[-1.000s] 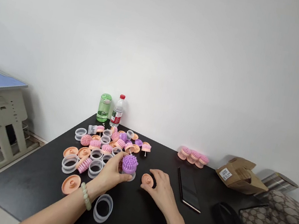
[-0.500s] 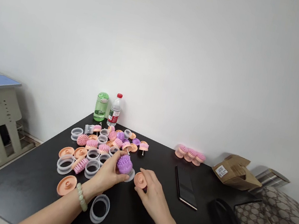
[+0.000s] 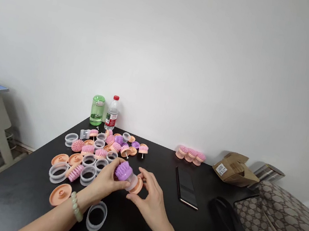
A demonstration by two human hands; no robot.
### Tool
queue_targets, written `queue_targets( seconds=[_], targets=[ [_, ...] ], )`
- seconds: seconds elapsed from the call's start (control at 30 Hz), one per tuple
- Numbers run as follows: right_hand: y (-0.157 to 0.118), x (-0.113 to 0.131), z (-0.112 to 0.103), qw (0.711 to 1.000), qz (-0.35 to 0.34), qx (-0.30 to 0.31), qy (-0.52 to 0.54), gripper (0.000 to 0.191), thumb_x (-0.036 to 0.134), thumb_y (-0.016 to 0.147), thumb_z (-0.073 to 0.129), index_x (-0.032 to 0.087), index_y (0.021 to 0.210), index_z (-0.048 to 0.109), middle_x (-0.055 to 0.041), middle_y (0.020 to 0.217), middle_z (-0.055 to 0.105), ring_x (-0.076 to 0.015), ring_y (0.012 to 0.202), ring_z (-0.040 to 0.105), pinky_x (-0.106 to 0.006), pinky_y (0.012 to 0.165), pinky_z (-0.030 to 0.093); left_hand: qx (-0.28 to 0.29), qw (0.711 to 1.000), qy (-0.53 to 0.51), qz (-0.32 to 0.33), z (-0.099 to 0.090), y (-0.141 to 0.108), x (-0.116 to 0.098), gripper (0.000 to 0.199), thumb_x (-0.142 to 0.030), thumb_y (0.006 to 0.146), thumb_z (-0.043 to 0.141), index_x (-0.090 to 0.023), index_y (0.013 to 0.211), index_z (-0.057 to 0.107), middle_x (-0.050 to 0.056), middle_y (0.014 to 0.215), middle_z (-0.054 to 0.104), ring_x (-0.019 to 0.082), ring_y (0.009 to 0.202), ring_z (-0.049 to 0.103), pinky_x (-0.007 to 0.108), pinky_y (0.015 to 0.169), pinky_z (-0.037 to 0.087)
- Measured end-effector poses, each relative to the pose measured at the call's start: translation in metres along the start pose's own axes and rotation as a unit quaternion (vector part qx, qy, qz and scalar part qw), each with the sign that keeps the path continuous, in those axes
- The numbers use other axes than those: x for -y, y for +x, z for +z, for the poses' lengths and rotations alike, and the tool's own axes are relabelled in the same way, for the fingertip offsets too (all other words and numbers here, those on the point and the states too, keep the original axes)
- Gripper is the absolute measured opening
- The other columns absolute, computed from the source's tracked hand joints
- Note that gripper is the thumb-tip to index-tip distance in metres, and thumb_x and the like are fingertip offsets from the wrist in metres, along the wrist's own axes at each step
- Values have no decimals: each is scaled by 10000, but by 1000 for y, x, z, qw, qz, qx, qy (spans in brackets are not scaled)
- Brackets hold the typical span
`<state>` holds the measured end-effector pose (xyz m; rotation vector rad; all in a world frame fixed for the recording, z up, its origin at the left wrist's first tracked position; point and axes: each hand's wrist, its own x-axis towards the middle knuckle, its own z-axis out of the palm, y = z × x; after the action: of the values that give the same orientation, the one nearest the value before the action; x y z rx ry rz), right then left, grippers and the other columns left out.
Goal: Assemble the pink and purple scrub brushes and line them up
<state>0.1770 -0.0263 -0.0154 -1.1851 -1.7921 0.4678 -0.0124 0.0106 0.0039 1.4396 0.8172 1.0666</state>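
My left hand (image 3: 107, 181) is closed around a purple bristled brush head (image 3: 123, 171) with a clear plastic ring (image 3: 132, 182) at its lower end. My right hand (image 3: 151, 200) grips a round orange cap (image 3: 137, 185) by its edge. The cap sits against the open end of the clear ring; whether it is seated I cannot tell. Below my left wrist a loose clear ring (image 3: 96, 216) lies on the black table. Left of that wrist are an orange cap (image 3: 60, 194) and a pink brush head (image 3: 75, 172).
Several clear rings, orange caps and pink or purple brush heads cover the table's left side. Behind them stand a green bottle (image 3: 97, 110) and a red-capped water bottle (image 3: 112, 113). To the right are pink brushes (image 3: 191, 155), a phone (image 3: 187, 188), a cardboard box (image 3: 233, 169) and a patterned bag (image 3: 291, 219).
The orange cap in my right hand has moved left against the clear ring. My left hand has tilted the purple brush head, and the camera view has shifted slightly.
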Motion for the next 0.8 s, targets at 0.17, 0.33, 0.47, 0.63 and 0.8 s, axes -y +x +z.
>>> queue_targets(
  seconds=[0.17, 0.33, 0.47, 0.63, 0.8],
  targets=[
    [-1, 1, 5, 999, -26, -35, -9, 745, 101, 647, 837, 266, 1307, 534, -43, 1104, 606, -234, 993, 643, -389, 892, 558, -8, 999, -33, -5, -1, 1, 0, 511, -351, 634, 853, -194, 1004, 537, -2, 877, 579, 190, 813, 556, 288, 723, 440],
    [0, -2, 7, 997, -33, -74, -14, 744, 203, 638, 890, 255, 1289, 534, -34, 1053, 653, -220, 874, 672, -371, 809, 587, 12, 999, -34, -19, 1, -2, -4, 539, -359, 615, 874, -193, 1021, 562, 0, 879, 610, 192, 811, 567, 280, 712, 432],
    [0, 1, 8, 993, -70, -90, -7, 583, 365, 720, 856, 246, 1214, 571, -57, 1054, 657, -213, 823, 666, -367, 761, 595, 13, 996, -76, -35, 3, -5, -7, 524, -362, 628, 877, -195, 1022, 574, -2, 884, 629, 183, 822, 595, 272, 728, 448],
    [-1, 11, 10, 982, -144, -118, -17, 435, 433, 835, 755, 242, 1184, 580, -78, 1039, 652, -235, 891, 647, -368, 761, 584, 7, 980, -165, -114, 5, -8, -11, 595, -332, 613, 895, -207, 1079, 547, 17, 942, 653, 196, 857, 651, 316, 769, 523],
    [-3, 16, 9, 977, -174, -121, -33, 436, 412, 866, 725, 248, 1235, 560, -93, 1066, 650, -262, 960, 642, -412, 823, 575, -15, 975, -169, -142, 7, -10, -13, 605, -295, 607, 906, -205, 1104, 571, 12, 913, 678, 170, 801, 661, 293, 741, 535]
  ],
)
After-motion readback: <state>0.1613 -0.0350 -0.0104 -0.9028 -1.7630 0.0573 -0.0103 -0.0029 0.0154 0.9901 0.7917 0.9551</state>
